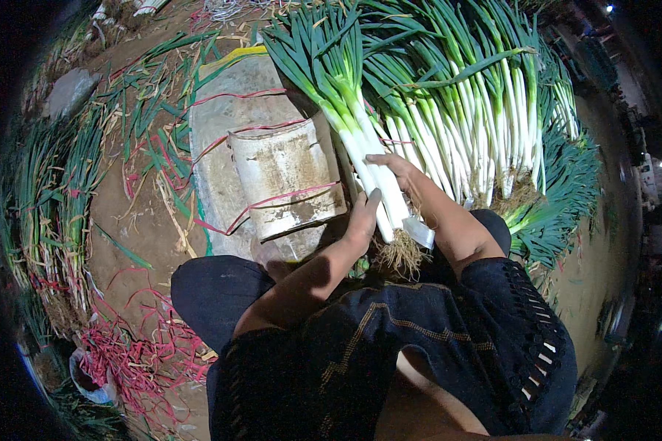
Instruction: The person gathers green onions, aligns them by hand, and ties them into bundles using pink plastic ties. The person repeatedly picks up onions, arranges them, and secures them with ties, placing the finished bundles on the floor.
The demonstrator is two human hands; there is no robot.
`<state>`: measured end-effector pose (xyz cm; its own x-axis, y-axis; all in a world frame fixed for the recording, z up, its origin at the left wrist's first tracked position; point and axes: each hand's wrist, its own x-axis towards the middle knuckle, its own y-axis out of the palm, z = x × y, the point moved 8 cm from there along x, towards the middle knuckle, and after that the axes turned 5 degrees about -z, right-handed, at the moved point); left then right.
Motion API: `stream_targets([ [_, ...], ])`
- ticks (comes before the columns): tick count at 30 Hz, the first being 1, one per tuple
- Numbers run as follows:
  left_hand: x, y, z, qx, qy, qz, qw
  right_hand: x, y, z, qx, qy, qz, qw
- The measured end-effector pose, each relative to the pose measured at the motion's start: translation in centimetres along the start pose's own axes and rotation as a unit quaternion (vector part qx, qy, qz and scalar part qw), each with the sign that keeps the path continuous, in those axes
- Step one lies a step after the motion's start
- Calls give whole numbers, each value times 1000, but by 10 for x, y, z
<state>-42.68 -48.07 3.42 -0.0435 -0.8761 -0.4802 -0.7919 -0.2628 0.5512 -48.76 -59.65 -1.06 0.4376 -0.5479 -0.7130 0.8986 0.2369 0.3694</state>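
Note:
Several thick green onions (372,160) lie between my two hands, their green tops pointing away from me and their bushy roots towards my lap. My left hand (362,212) is closed around the white stalks from the left, low down near the roots. From the right, higher on the stalks, my right hand (394,168) holds them too. A pale metal-like piece (418,232) sits by the roots; what holds it is hidden. Left of the bunch rests a curved, dirt-stained white support (289,176), with pink ties (287,194) laid across it.
A big row of green onions (458,121) stands at the right. The support rests on a grey sheet (212,127). Tied bunches (60,220) lie at the far left, a tangle of pink ties (138,353) at the lower left, and leaf scraps (149,105) on the soil.

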Motion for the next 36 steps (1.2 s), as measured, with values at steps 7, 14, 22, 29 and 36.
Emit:
stream_targets([
  [7, -15, 37, -19, -152, -136, 73, 976, -21, 17, 29, -53, 1, -42, 998],
  [14, -18, 83, -164, -146, 27, 116, 982, -92, 114, 176, -327, -349, 104, 872],
  [22, -33, 94, -325, -113, 124, 219, 961, -151, 242, 292, -446, -575, 95, 679],
  [29, -6, 27, -328, -45, 115, 209, 970, -5, 256, 298, -116, -261, 88, 954],
  [36, 58, -121, -173, -24, -107, 107, 988, 145, 216, 117, -37, -131, 114, 984],
])
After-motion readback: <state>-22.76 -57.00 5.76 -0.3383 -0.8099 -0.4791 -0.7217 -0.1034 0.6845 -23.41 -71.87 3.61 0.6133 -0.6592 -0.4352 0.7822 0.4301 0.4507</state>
